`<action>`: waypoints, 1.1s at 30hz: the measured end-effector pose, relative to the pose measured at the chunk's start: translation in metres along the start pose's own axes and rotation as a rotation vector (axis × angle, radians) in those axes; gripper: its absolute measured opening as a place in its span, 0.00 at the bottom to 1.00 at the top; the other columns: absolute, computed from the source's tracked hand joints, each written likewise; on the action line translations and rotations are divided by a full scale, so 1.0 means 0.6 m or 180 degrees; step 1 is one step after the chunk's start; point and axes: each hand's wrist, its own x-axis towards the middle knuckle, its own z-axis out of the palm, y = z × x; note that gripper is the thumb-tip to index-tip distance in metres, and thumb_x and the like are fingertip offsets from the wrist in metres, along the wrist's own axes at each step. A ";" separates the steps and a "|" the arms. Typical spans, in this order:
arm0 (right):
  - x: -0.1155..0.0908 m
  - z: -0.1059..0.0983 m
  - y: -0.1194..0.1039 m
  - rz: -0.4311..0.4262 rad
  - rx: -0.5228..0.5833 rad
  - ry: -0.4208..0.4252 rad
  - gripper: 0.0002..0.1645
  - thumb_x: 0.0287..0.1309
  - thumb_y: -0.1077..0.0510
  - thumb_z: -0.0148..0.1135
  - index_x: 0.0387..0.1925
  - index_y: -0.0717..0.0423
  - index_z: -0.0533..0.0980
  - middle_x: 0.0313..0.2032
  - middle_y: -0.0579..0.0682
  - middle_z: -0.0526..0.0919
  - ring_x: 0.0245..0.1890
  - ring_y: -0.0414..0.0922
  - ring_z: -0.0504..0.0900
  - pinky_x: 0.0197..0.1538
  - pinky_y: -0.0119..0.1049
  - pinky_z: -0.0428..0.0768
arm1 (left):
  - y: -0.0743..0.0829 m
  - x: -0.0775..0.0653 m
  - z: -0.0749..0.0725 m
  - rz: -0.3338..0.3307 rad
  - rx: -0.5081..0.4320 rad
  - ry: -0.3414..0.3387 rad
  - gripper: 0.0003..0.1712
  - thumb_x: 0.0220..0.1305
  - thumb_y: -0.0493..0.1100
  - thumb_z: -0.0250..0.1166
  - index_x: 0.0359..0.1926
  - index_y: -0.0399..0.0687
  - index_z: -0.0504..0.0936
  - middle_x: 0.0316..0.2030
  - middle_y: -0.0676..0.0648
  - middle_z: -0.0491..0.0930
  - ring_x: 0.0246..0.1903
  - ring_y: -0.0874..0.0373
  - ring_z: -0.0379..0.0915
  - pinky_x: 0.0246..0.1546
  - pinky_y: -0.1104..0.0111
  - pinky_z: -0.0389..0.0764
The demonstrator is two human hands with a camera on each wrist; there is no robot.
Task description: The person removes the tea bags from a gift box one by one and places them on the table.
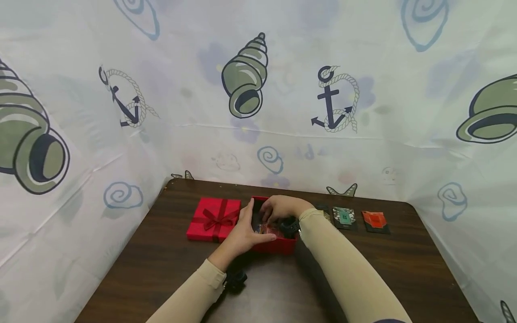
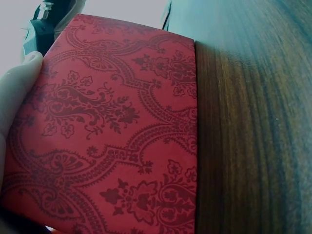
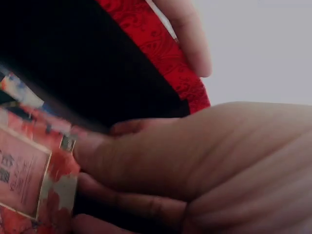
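A red box [image 1: 280, 246] with a dark inside stands without its lid; its wall [image 2: 107, 122] carries a darker floral pattern. My left hand [image 1: 242, 235] rests at the box's left front corner, fingers straight along the left side and thumb across the front rim. Inside the box, my right hand [image 1: 282, 207] reaches down from the right. Its thumb and fingers pinch the edge of a flat coral floral packet [image 3: 56, 183] with a pink label. Another bluish-white printed item [image 3: 22, 90] lies behind that packet, mostly hidden.
The red box lid [image 1: 203, 228] with a dark red ribbon bow lies left of the box. To the right lie a teal-centred packet [image 1: 343, 217] and an orange-red packet [image 1: 375, 221]; another one [image 1: 325, 211] is partly covered by the right forearm. A printed curtain hangs behind the wooden table [image 1: 133, 269].
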 end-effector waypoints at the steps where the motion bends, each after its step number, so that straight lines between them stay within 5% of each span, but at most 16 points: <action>1: -0.001 0.000 0.001 -0.0010 0.0026 -0.0001 0.24 0.68 0.68 0.70 0.64 0.63 0.83 0.48 0.53 0.92 0.41 0.47 0.92 0.45 0.44 0.92 | 0.000 0.000 0.001 -0.0014 -0.0003 -0.0006 0.83 0.50 0.67 0.86 0.90 0.61 0.36 0.86 0.41 0.45 0.84 0.36 0.49 0.79 0.33 0.63; 11: -0.006 0.005 0.008 -0.0245 0.0035 0.0146 0.05 0.71 0.63 0.71 0.39 0.53 0.90 0.34 0.48 0.91 0.27 0.43 0.84 0.33 0.39 0.88 | -0.003 -0.001 0.002 0.0015 0.0014 -0.0020 0.83 0.51 0.68 0.85 0.90 0.61 0.35 0.87 0.41 0.45 0.85 0.36 0.49 0.78 0.33 0.64; 22: -0.019 0.007 0.028 -0.0631 0.0945 0.0606 0.05 0.76 0.56 0.67 0.44 0.52 0.85 0.26 0.45 0.76 0.18 0.42 0.62 0.24 0.35 0.68 | 0.000 0.001 -0.002 0.0047 -0.0003 -0.0029 0.81 0.53 0.66 0.85 0.90 0.60 0.36 0.87 0.41 0.45 0.84 0.36 0.50 0.76 0.32 0.68; 33: -0.025 0.023 0.026 -0.0813 0.0873 0.1111 0.07 0.83 0.54 0.57 0.52 0.53 0.77 0.32 0.48 0.80 0.28 0.43 0.77 0.36 0.37 0.81 | -0.001 0.001 -0.002 0.0053 0.0027 -0.0001 0.83 0.50 0.67 0.86 0.90 0.59 0.36 0.86 0.42 0.47 0.82 0.41 0.53 0.76 0.37 0.70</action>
